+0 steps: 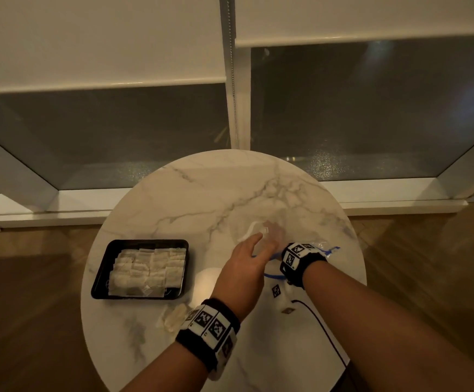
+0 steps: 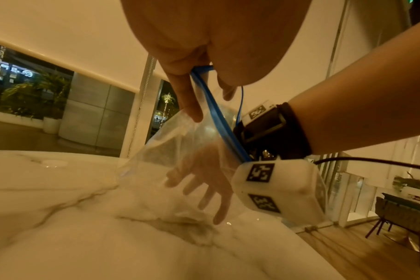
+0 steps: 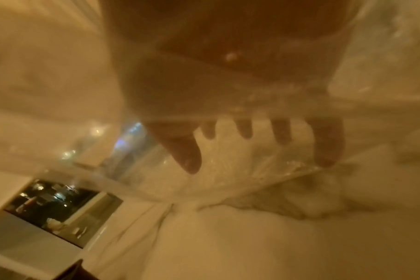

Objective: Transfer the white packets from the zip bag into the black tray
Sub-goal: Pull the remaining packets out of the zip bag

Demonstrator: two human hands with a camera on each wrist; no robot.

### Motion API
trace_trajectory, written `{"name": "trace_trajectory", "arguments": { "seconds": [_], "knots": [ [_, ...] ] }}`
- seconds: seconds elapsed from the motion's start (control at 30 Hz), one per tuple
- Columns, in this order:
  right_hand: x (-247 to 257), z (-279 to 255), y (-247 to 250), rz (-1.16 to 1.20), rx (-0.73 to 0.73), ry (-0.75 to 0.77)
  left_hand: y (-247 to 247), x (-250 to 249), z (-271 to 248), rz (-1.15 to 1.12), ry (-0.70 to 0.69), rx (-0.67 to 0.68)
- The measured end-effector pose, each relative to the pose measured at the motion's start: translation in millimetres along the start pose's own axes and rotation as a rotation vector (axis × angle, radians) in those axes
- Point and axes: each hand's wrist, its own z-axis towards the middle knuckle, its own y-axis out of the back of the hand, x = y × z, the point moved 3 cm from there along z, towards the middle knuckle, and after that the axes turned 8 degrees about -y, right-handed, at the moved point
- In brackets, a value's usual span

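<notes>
Plastic: clear zip bag (image 2: 170, 144) on the marble table (image 1: 201, 193), mouth toward the person, blue zip rim raised.
Left hand (image 1: 244, 267): pinches that blue rim, holding the mouth open.
Right hand (image 2: 204, 181): inside the bag past the wrist, fingers spread and loose, gripping nothing (film blurs the wrist view).
White packets (image 1: 148, 270): many lie in the black tray (image 1: 102, 270), left of both hands; 1 loose packet (image 1: 173, 318) sits on the table near the tray.
Key relation: any remaining packets would lie ahead of the right fingertips, toward the bag's closed end; I cannot tell whether any remain.
</notes>
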Motion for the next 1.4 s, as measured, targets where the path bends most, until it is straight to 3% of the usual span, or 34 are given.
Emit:
{"name": "trace_trajectory", "arguments": {
  "seconds": [0.17, 0.27, 0.43, 0.63, 0.77, 0.93, 1.03, 1.13, 1.3, 1.4],
  "knots": [
    [11, -7, -5, -0.107, 0.099, 0.009, 1, 8, -4, 0.014, -0.013, 0.005],
    [17, -4, -8, -0.134, 0.029, 0.024, -4, 19, -6, -0.043, 0.058, 0.034],
    [-16, 39, -33, -0.043, -0.078, 0.015, -6, 19, -3, -0.075, 0.054, 0.039],
    [10, -32, -2, 0.124, -0.194, -0.036, -24, 33, -2, 0.01, 0.142, 0.12],
    [22, -75, 8, 0.118, -0.137, -0.019, -29, 40, 4, 0.044, 0.135, 0.101],
    [4, -151, 5, 0.191, -0.501, 0.279, -36, 53, 8, 0.102, 0.136, 0.042],
    [-9, -183, 0, 0.355, -0.623, 0.395, -41, 60, 2, 0.1, 0.148, 0.078],
    [-21, -193, -6, 0.708, -0.461, 0.263, -53, 71, -13, 0.166, 0.164, 0.189],
    [-32, -195, -10, 1.199, -0.192, 0.0, -72, 88, -49, 0.274, 0.227, 0.501],
    [-32, -194, -17, 1.338, -0.091, -0.075, -67, 85, -57, 0.199, 0.234, 0.448]
  ]
}}
